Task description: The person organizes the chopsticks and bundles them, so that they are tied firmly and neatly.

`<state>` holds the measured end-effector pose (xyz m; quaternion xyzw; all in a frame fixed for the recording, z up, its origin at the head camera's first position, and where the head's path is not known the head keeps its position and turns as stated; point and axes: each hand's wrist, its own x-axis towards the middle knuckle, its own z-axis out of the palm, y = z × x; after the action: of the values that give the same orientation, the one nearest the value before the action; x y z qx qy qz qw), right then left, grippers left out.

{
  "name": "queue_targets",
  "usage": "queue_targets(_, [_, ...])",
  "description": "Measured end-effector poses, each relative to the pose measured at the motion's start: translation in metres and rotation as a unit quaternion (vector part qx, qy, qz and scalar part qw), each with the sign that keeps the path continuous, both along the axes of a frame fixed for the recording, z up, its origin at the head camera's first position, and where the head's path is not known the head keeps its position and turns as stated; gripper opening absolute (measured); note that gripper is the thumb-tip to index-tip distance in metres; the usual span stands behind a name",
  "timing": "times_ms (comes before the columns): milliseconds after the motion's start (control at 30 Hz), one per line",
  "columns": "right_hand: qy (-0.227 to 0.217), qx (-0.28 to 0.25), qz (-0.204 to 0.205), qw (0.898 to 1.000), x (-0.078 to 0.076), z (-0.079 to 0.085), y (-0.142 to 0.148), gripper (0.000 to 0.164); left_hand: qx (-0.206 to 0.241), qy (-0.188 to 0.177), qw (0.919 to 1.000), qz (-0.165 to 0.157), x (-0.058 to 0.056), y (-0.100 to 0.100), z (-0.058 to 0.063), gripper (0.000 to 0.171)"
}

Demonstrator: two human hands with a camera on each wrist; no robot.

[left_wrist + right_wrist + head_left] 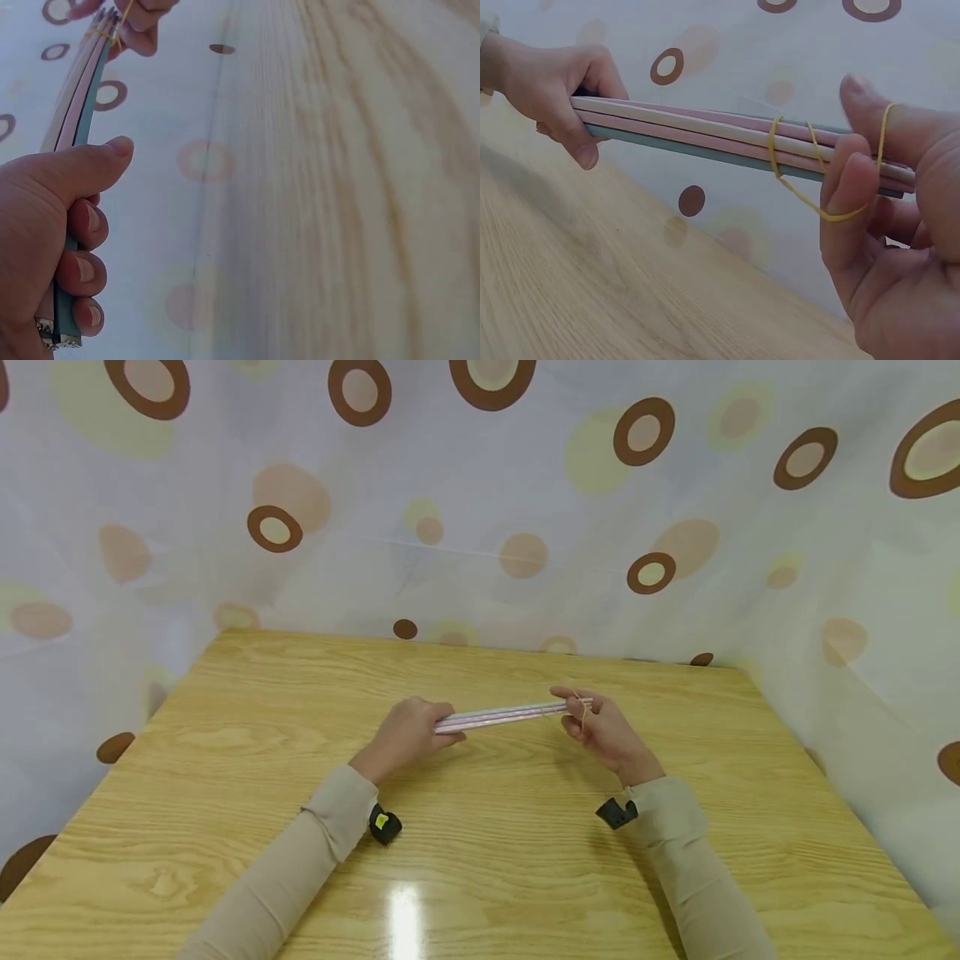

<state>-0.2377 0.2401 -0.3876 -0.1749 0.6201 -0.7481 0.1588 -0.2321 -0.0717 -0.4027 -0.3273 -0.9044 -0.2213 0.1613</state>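
Observation:
A bundle of slender chopsticks [495, 717] in pink, white and teal spans the space between both hands, above the table. My left hand [405, 735] grips the bundle at its left end, the thumb lying along it. Silver patterned ends [69, 341] show below that fist in the left wrist view. Around the other end runs a thin yellow rubber band [773, 154], with turns round the sticks and a loop drawn out from them. My right hand [613, 739] holds this loop stretched over its thumb and curled fingers, the stick ends passing between them.
A wood-grain table [480, 860] lies beneath the hands. Behind it and along its sides hangs a pale cloth [465, 468] with brown and beige circles. Each wrist carries a small black camera mount [386, 825]. A bright reflection shows on the near tabletop.

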Motion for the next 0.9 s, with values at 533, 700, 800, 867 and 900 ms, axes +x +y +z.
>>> queue_targets(533, [0.037,0.051,0.020,0.998,-0.004,-0.003,0.011,0.018,-0.017,-0.033,0.9991,0.020,-0.001,-0.002,0.002,0.023])
queue_targets(700, [0.050,0.104,0.004,0.993,-0.004,-0.006,0.011,0.015,-0.014,-0.050,0.9984,0.023,0.000,-0.003,0.001,0.023])
queue_targets(800, [0.066,0.161,-0.011,0.985,-0.003,-0.004,0.007,0.011,-0.013,-0.055,0.9981,0.024,0.000,-0.004,0.001,0.023])
queue_targets(867, [0.076,0.196,-0.019,0.977,-0.002,-0.002,0.004,0.011,-0.015,-0.056,0.9981,0.022,0.000,-0.004,0.001,0.023])
queue_targets(900, [0.082,0.208,-0.021,0.974,-0.001,-0.001,0.002,0.014,-0.016,-0.056,0.9981,0.021,0.000,-0.004,0.001,0.024])
